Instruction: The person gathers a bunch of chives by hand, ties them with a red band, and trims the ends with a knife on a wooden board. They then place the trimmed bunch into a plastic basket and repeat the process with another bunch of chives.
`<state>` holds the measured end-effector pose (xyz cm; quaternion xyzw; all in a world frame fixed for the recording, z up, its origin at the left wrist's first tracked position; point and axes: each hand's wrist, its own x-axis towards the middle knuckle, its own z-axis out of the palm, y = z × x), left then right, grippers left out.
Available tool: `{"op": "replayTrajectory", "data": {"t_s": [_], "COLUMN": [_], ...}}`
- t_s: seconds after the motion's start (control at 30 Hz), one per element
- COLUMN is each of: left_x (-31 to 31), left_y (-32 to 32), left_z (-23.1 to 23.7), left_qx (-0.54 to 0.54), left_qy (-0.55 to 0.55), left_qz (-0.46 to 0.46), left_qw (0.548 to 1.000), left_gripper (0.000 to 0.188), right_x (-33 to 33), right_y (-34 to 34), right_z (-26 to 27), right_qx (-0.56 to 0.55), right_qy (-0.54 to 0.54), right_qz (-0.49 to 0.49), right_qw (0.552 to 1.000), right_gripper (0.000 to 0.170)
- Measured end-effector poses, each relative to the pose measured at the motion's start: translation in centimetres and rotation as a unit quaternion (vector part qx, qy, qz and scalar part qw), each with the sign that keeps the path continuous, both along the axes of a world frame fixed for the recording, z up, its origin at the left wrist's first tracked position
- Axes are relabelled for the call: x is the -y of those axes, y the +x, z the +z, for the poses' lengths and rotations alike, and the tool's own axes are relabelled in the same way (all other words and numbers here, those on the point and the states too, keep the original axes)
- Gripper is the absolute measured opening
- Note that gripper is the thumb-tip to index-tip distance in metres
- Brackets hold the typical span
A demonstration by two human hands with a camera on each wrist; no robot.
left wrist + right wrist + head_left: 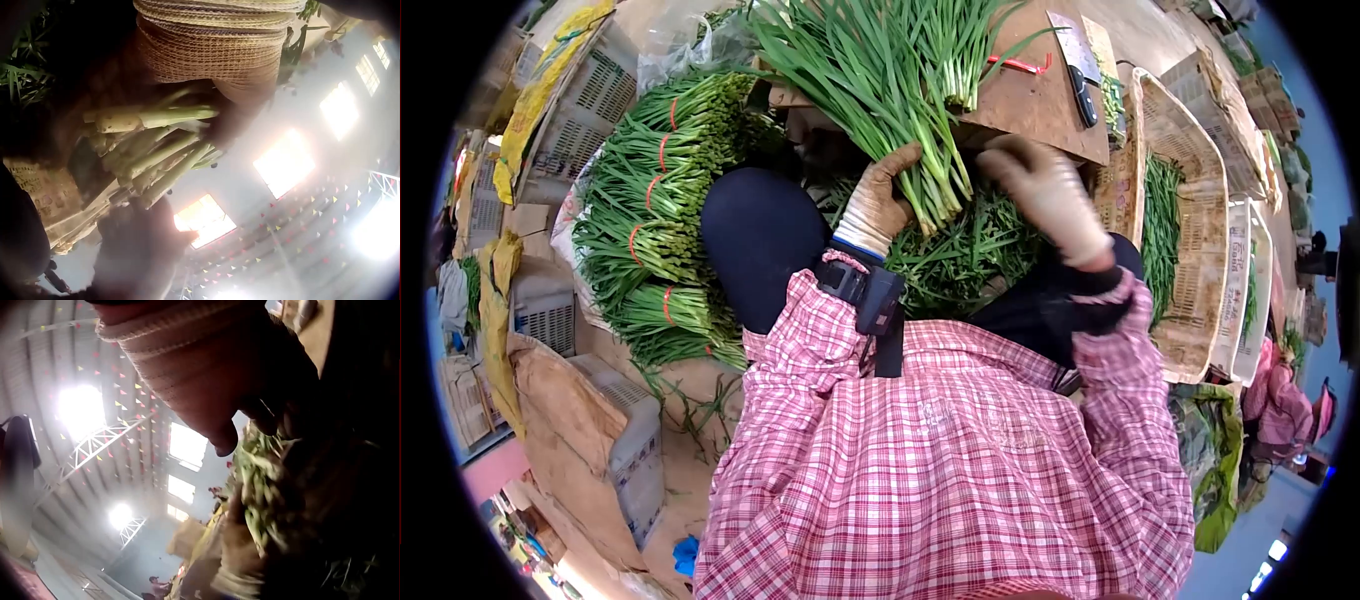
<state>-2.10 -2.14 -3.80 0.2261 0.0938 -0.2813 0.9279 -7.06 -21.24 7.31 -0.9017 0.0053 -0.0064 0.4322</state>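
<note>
My gloved left hand [880, 200] grips a bunch of garlic chives [935, 170] near its pale stem ends. The long green leaves fan out up and away over a wooden board [1035, 112]. In the left wrist view the cut-looking stem ends [156, 150] stick out from the glove. Just right of the stems is my gloved right hand [1045, 195], blurred by motion. Its thumb and fingers stand apart in the right wrist view, with no thing visible between them. More loose chives [960, 75] lie on the board behind the held bunch.
Several chive bundles with red bands [635, 243] are stacked at left. A black-handled knife [1083, 97] and red ties [1020, 64] lie on the board. Loose leaves [975, 265] heap between my knees. A plastic crate [1205, 250] with chives stands at right.
</note>
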Motion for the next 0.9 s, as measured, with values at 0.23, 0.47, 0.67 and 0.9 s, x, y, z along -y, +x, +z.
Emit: {"op": "replayTrajectory", "data": {"t_s": [0.23,0.47,0.67,0.9], "left_x": [0.3,1.2,0.8,0.2], "left_y": [0.2,0.0,-0.3,0.1], "left_z": [-0.3,-1.0,1.5,-0.1], "left_qx": [0.035,0.018,0.030,0.075], "left_qy": [-0.087,-0.067,-0.062,-0.038], "left_qz": [-0.042,0.008,-0.005,0.000], "left_qw": [0.995,0.998,0.998,0.996], "left_gripper": [0.042,0.034,0.037,0.051], "right_x": [-1.9,-5.0,-3.6,3.9], "right_y": [2.2,1.4,-3.8,-5.1], "right_z": [-2.5,-2.1,0.1,-1.1], "right_qx": [0.012,-0.077,-0.046,-0.081], "right_qy": [0.065,0.109,0.308,0.447], "right_qz": [-0.104,-0.077,-0.006,0.201], "right_qw": [0.992,0.988,0.950,0.868], "right_gripper": [0.029,0.026,0.007,0.014]}}
